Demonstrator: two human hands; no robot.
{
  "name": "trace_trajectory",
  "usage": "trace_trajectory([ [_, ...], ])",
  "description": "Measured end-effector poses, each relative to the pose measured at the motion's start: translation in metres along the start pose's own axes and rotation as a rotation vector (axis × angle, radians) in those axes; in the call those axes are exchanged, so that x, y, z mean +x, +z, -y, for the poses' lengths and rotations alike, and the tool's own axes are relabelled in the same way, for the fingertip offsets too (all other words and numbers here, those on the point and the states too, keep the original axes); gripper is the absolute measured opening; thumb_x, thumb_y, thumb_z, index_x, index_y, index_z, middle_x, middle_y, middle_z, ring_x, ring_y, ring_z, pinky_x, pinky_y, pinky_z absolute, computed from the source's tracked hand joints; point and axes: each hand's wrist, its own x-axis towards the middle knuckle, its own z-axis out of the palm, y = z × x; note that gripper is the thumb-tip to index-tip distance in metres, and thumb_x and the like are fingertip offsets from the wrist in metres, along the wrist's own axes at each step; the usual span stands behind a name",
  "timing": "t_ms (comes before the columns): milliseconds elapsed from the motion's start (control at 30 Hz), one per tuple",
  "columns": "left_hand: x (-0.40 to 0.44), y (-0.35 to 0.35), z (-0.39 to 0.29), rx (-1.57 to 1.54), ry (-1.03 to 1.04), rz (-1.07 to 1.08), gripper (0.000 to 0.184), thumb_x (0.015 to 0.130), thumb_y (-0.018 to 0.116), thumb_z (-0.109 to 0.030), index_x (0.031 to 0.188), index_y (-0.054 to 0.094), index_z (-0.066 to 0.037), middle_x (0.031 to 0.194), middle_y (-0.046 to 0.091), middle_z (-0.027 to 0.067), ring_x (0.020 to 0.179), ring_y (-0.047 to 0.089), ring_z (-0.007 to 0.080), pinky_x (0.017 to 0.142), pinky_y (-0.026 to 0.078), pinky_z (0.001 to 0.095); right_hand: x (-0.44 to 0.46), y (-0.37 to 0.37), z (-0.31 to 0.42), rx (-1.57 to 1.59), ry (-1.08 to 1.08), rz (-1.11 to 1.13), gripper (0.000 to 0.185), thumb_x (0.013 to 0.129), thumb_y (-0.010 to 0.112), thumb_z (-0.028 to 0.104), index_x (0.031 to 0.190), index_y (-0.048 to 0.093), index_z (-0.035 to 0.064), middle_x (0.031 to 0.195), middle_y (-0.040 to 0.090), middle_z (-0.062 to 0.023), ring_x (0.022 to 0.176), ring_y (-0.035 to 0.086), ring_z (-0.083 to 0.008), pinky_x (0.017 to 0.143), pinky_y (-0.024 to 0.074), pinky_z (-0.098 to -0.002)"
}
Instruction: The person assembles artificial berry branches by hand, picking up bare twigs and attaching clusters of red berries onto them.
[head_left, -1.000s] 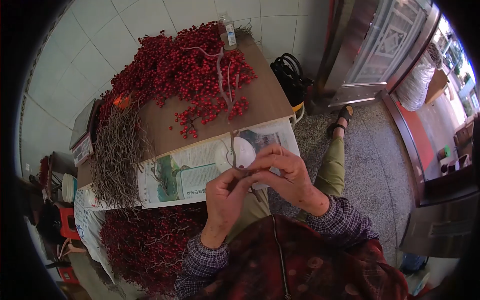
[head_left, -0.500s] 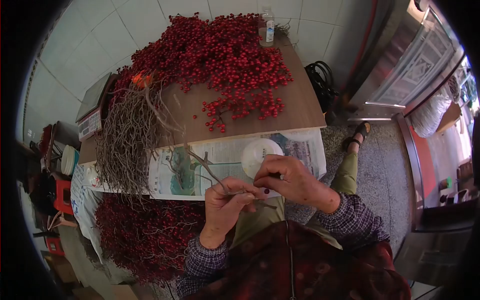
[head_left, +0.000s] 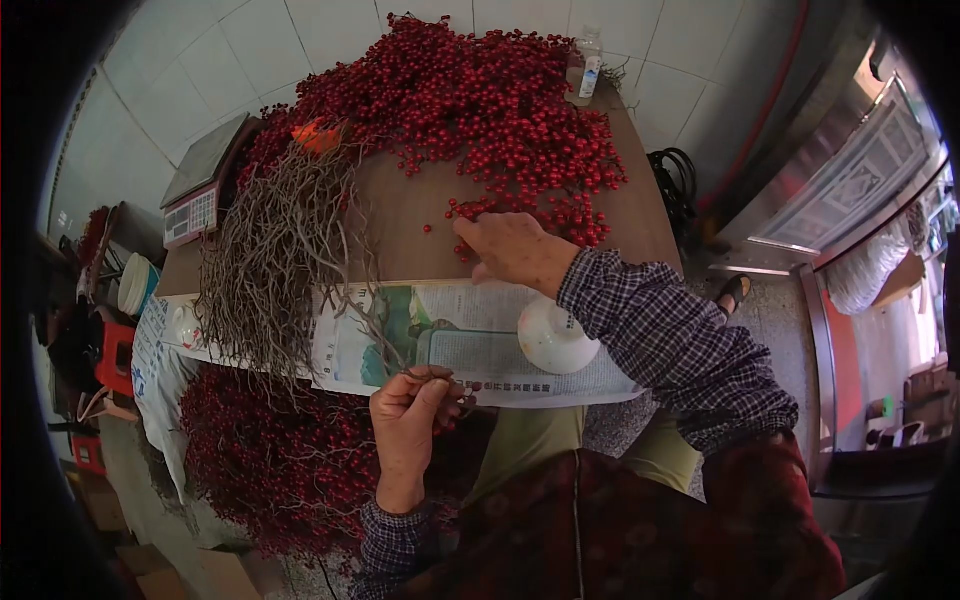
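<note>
My left hand (head_left: 405, 415) is closed in a pinch around the lower end of a bare brown twig (head_left: 374, 325), just in front of the newspaper's edge. A few dark red berries show beside its fingertips. My right hand (head_left: 515, 250) is stretched over the wooden board, its fingertips touching or very close to loose sprigs of red berries (head_left: 575, 222); thumb and forefinger look apart. Behind it lies a big heap of red berry branches (head_left: 450, 100). To the left, a bundle of bare twigs (head_left: 270, 250) with an orange tie (head_left: 316, 137) hangs over the board's edge.
A white round bowl-like object (head_left: 556, 340), partly behind my right sleeve, sits on the newspaper (head_left: 480, 350). A scale (head_left: 195, 200) stands at left, a plastic bottle (head_left: 584, 68) at the back. More berry branches (head_left: 280, 460) lie below the table.
My right hand has left the spot beside my left hand and reached forward to the berries on the board. My left hand still holds the twig, slightly farther left in view.
</note>
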Motion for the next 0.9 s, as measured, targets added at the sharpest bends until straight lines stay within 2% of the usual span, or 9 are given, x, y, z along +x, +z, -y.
trace_trajectory([
  [100,0.001,-0.002,-0.001,0.017,-0.022,-0.022,0.011,0.091,0.061,-0.007,0.098,0.065,0.001,0.08,0.069,0.0092,0.058,0.062,0.01,0.051,0.05,0.0216,0.011,0.007,-0.008,0.052,-0.042,0.043,0.038,0.077,0.074,0.016,0.107,0.054,0.0042,0.083,0.06,-0.0158,0.084,0.063,-0.0346,0.067,0.0509,-0.0447],
  [200,0.006,0.0,-0.002,0.018,-0.045,-0.011,0.012,0.091,0.06,-0.006,0.099,0.066,0.002,0.081,0.069,0.0088,0.059,0.063,0.01,0.05,0.05,0.0218,0.005,0.01,-0.016,-0.03,-0.13,-0.106,0.034,0.076,0.074,0.015,0.102,0.055,0.0032,0.082,0.061,-0.0178,0.079,0.063,-0.0365,0.066,0.0509,-0.0445],
  [267,0.011,0.006,-0.007,0.111,-0.082,0.02,0.013,0.091,0.06,-0.006,0.1,0.066,0.001,0.081,0.069,0.0085,0.061,0.062,0.0099,0.051,0.05,0.0216,-0.009,-0.006,-0.019,0.285,-0.167,-0.265,0.021,0.081,0.068,0.009,0.096,0.059,-0.002,0.082,0.064,-0.0152,0.074,0.066,-0.0248,0.061,0.0535,-0.0349],
  [300,0.014,0.01,-0.008,0.109,-0.081,0.02,0.013,0.091,0.06,-0.006,0.1,0.066,0.001,0.081,0.069,0.0085,0.061,0.062,0.0099,0.051,0.05,0.0216,-0.019,-0.021,-0.014,0.283,-0.168,-0.264,0.021,0.081,0.068,0.009,0.096,0.059,-0.002,0.082,0.064,-0.0152,0.074,0.066,-0.0248,0.061,0.0535,-0.0349],
  [367,0.02,0.02,-0.01,0.074,-0.117,0.061,0.015,0.092,0.058,-0.006,0.102,0.066,0.002,0.085,0.071,0.0092,0.062,0.062,0.0069,0.052,0.048,0.018,-0.047,-0.052,0.001,0.961,0.137,-0.117,0.021,0.085,0.066,0.009,0.102,0.059,-0.0006,0.082,0.065,-0.0079,0.075,0.064,-0.0143,0.066,0.0524,-0.0287],
  [467,0.028,0.04,-0.014,0.006,-0.118,0.129,0.017,0.093,0.058,-0.009,0.104,0.066,0.002,0.085,0.071,0.0082,0.063,0.062,0.0074,0.054,0.049,0.0185,-0.086,-0.055,0.009,1.253,0.156,-0.133,0.022,0.084,0.06,-0.002,0.106,0.059,0.0002,0.084,0.064,-0.0006,0.078,0.062,-0.0074,0.067,0.0501,-0.0232],
  [700,0.024,0.079,-0.008,-0.175,-0.194,0.325,0.017,0.093,0.061,-0.015,0.096,0.066,0.0,0.085,0.07,0.007,0.062,0.062,0.0081,0.055,0.049,0.0203,-0.151,-0.02,0.026,1.427,-0.012,-0.46,0.027,0.081,0.06,-0.013,0.104,0.059,0.0002,0.096,0.063,-0.0047,0.089,0.063,-0.01,0.079,0.0513,-0.0234],
  [800,0.017,0.089,-0.008,-0.196,-0.25,0.358,0.016,0.093,0.062,-0.017,0.092,0.066,-0.001,0.083,0.069,0.0068,0.061,0.061,0.0083,0.056,0.049,0.0206,-0.166,-0.007,0.027,1.319,0.001,-0.603,0.025,0.081,0.06,-0.014,0.102,0.059,-0.0005,0.098,0.062,-0.0053,0.091,0.062,-0.0115,0.08,0.0509,-0.0243],
  [900,0.014,0.094,-0.003,-0.178,-0.209,0.364,0.015,0.093,0.062,-0.017,0.091,0.066,-0.003,0.081,0.069,0.0058,0.06,0.059,0.0079,0.056,0.049,0.0199,-0.175,-0.001,0.023,1.199,-0.126,-0.65,0.027,0.083,0.06,-0.011,0.108,0.06,0.0005,0.103,0.063,-0.0073,0.09,0.063,-0.0132,0.08,0.052,-0.0254],
])
